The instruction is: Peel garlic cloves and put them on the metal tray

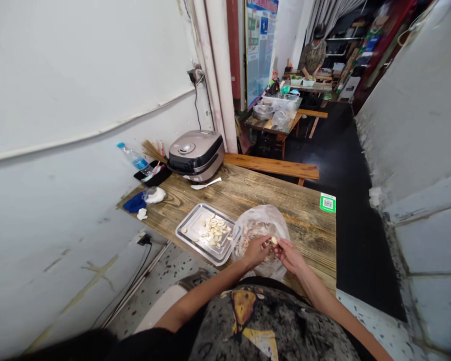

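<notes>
Over a clear plastic bag (277, 216), my right hand (291, 256) pinches a pale garlic clove (274, 240) between thumb and fingertips. My left hand (256, 252) is close beside it, fingers drawn together near the clove. Whether something small sits in those fingers I cannot make out. Inside the bag are brownish garlic skins (244, 240), partly hidden by my hands. A shallow metal tray (190, 217) to the left of the bag carries several peeled cloves (215, 229), most of them in its middle and right part.
A rice cooker (196, 153) stands at the table's back left, a white plastic knife (206, 184) in front. Beside it are a black holder (158, 175), a water bottle (137, 160) and a blue cloth (134, 202). Beyond a wooden bench (270, 165), another person (313, 55) works at a far table.
</notes>
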Demonstrator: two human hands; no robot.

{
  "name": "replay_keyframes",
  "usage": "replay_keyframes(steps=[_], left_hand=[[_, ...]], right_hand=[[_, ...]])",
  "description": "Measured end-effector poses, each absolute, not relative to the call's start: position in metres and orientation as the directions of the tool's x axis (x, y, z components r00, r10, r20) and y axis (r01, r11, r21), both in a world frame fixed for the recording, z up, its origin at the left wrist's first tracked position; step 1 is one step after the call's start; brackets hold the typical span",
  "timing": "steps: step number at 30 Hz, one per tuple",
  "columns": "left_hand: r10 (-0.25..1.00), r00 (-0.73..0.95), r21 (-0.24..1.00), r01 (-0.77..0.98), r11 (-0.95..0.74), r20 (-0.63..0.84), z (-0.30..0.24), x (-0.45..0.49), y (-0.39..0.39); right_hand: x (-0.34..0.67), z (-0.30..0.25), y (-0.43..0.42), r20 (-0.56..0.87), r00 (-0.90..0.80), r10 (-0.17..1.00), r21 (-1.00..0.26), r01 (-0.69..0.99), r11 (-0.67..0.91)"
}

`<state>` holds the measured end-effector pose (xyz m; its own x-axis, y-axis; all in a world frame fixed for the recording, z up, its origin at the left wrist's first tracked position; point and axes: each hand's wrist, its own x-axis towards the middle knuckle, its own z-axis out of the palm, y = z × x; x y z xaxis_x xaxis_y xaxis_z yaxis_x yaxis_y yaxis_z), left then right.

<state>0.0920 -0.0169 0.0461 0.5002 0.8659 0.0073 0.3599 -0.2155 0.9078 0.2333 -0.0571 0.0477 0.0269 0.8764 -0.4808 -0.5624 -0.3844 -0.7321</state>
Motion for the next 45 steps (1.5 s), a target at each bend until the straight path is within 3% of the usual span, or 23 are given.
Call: replay_keyframes(steps=[5,16,21,24,27,35,45], left_hand=[[0.851,0.523,0.960,0.221,-0.173,0.032,0.059,0.097,-0.020],[0.896,0.424,0.898,0.330,-0.290,0.133,0.069,0.096,-0.023],[0.893,0.374,0.866,0.326,-0.379,0.250,0.066,0.094,-0.023],[0.865,0.341,0.797,0.365,-0.482,0.368,0.061,0.092,-0.021],[0.788,0.419,0.687,0.400,-0.607,0.451,0.061,0.089,-0.018],[0.652,0.544,0.375,0.539,-0.754,0.529,0.065,0.084,-0.016],[0.625,0.587,0.303,0.557,-0.773,0.515,0.059,0.082,-0.017]], right_hand=[[0.229,0.046,-0.055,-0.466,0.079,0.881,-0.719,-0.615,-0.325],[0.220,0.044,-0.053,-0.399,0.061,0.915,-0.746,-0.602,-0.285],[0.220,0.054,-0.050,-0.402,0.183,0.897,-0.835,-0.475,-0.277],[0.221,0.064,-0.049,-0.392,0.260,0.883,-0.891,-0.346,-0.293],[0.220,0.074,-0.049,-0.395,0.240,0.887,-0.904,-0.273,-0.329],[0.216,0.084,-0.050,-0.378,0.224,0.898,-0.913,-0.251,-0.322],[0.219,0.073,-0.051,-0.261,0.215,0.941,-0.965,-0.091,-0.247]])
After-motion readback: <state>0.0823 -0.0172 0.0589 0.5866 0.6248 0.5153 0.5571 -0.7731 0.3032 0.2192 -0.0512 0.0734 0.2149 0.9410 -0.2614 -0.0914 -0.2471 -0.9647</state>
